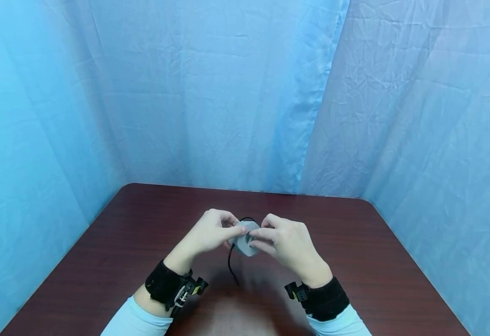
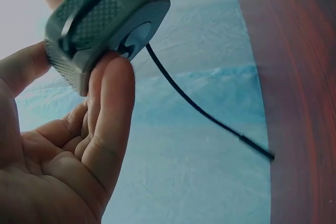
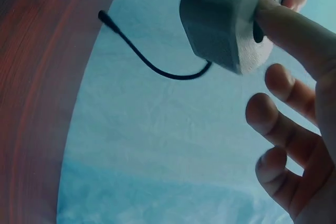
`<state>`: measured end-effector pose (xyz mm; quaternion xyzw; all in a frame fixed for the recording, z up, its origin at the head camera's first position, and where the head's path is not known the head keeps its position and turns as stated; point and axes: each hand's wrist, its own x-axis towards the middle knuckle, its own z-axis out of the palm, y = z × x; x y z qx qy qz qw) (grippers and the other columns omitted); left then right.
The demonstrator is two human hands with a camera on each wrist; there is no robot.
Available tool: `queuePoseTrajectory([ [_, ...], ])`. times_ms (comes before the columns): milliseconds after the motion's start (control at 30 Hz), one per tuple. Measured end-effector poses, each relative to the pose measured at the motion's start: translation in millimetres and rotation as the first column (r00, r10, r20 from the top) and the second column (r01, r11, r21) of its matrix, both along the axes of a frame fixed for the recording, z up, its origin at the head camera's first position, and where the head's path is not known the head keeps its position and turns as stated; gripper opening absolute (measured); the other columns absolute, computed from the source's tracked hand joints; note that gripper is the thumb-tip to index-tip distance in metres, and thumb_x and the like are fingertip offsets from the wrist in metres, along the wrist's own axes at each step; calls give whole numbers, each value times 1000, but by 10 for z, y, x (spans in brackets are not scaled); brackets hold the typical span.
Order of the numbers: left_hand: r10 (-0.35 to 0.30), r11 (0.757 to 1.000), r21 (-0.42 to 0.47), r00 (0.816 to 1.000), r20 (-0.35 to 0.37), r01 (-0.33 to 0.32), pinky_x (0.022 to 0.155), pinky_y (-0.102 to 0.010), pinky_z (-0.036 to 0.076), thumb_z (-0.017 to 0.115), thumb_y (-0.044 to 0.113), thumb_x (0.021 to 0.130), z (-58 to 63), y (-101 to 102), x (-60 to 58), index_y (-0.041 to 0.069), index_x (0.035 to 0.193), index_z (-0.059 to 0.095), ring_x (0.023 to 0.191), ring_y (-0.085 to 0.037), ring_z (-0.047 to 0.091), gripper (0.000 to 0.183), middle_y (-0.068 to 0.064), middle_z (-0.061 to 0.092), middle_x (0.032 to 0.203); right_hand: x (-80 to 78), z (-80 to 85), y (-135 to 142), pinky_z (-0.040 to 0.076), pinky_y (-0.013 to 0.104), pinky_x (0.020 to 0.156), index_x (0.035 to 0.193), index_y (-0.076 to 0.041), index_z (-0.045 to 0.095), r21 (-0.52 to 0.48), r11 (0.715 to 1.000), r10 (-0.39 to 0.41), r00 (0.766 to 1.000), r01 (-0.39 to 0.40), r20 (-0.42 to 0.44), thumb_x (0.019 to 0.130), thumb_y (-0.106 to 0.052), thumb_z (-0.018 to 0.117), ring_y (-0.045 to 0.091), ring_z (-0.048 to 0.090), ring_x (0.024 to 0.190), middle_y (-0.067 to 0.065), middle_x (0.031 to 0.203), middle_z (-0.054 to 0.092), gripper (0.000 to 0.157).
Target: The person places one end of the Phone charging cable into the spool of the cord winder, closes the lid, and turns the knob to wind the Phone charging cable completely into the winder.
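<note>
A small grey many-sided device (image 1: 247, 250) is held above the table between both hands. My left hand (image 1: 209, 231) grips its left side, thumb on the near face and fingers behind. In the left wrist view the device (image 2: 92, 19) shows a textured side, a black band and a shiny round part. My right hand (image 1: 290, 240) pinches with thumb and index finger at a dark round opening on the device's right face; the other fingers curl free of it. A thin black cord (image 3: 157, 71) dangles from the device. The exact grip inside the opening is hidden.
A dark reddish-brown wooden table (image 1: 144, 219) lies beneath the hands. Light blue curtains (image 1: 211, 102) hang behind it and along both sides. Each wrist wears a black band (image 1: 326, 298) with a small camera.
</note>
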<state>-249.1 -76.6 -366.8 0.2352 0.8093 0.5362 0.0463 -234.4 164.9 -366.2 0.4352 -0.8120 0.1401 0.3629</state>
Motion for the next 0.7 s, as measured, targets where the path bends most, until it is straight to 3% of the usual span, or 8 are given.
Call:
queuePoseTrajectory([
  [167, 4, 998, 57, 1000, -7, -3, 62, -37, 60, 74, 27, 95, 19, 26, 18, 2, 108, 71, 71, -26, 72, 29, -6, 72, 87, -21, -22, -17, 36, 15, 46, 86, -22, 81, -63, 997, -40, 999, 39, -14, 75, -30, 92, 2, 48, 53, -10, 76, 54, 17],
  [300, 48, 996, 73, 997, -54, -44, 63, -34, 58, 76, 26, 94, 29, 60, 41, 1, 110, 70, 73, -24, 72, 30, -5, 72, 89, -25, -48, -44, 39, 17, 46, 83, -18, 77, -112, 991, -72, 997, 70, -20, 77, -27, 91, 4, 49, 50, -8, 72, 55, 18],
  [500, 121, 991, 73, 984, -127, -113, 61, -33, 54, 78, 28, 92, 14, 115, 59, 6, 110, 72, 72, -15, 71, 28, 0, 72, 90, -6, -86, -80, 34, 17, 43, 82, -14, 71, -153, 981, -122, 992, 123, 14, 82, -24, 86, 3, 42, 48, -8, 69, 53, 18],
  [700, 162, 985, 90, 970, -180, -148, 61, -34, 55, 78, 26, 92, -18, 157, 64, 8, 111, 72, 71, -16, 70, 27, 2, 70, 89, 25, -98, -127, 29, 18, 40, 78, -16, 64, -172, 967, -180, 981, 191, 77, 89, -23, 79, 2, 35, 47, -10, 65, 45, 20],
])
